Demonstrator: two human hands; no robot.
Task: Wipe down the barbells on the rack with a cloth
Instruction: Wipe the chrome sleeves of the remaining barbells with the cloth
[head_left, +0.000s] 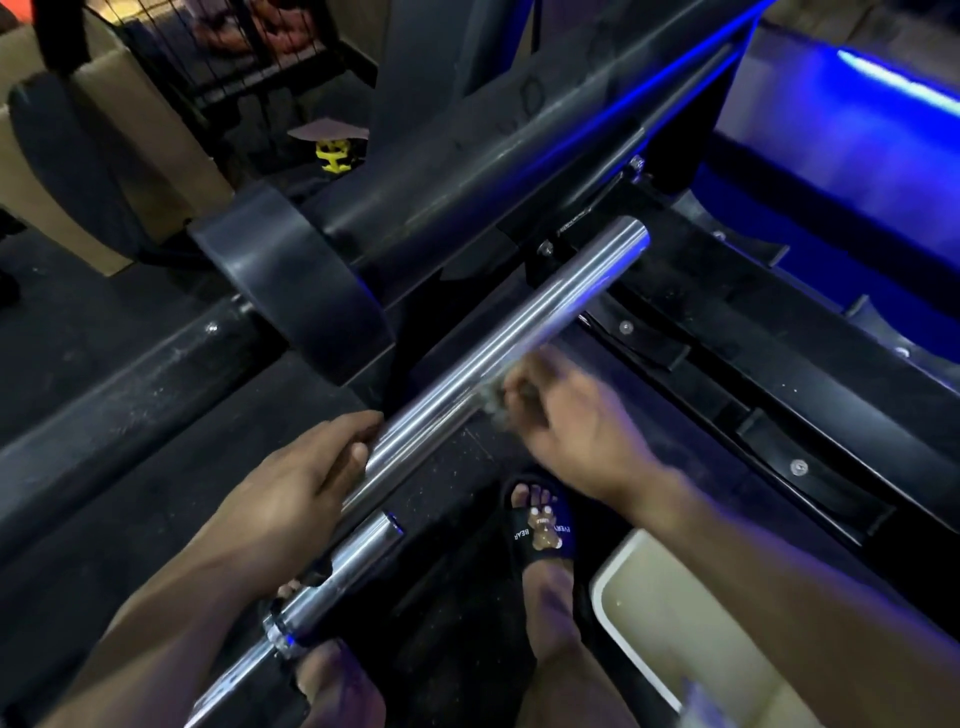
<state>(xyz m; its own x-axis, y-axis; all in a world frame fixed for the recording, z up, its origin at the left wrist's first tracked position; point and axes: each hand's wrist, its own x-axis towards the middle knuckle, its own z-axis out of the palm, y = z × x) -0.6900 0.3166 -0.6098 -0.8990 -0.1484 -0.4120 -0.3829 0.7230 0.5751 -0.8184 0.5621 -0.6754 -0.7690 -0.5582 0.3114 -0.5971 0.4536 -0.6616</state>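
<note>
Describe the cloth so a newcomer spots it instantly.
Start at the long shiny steel bar sleeve running diagonally through the middle. Partway along it, the right hand pinches a small grey cloth against the metal. It is the only soft, fuzzy, blurred thing there; the left hand lower down grips bare steel.

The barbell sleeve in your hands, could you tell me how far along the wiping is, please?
In hand: the left hand steadies the upper barbell sleeve while the blurred right hand rubs a grey cloth mid-sleeve. Done: can't tell; the sleeve gleams throughout. Left: the lower barbell sleeve is untouched now.
</note>
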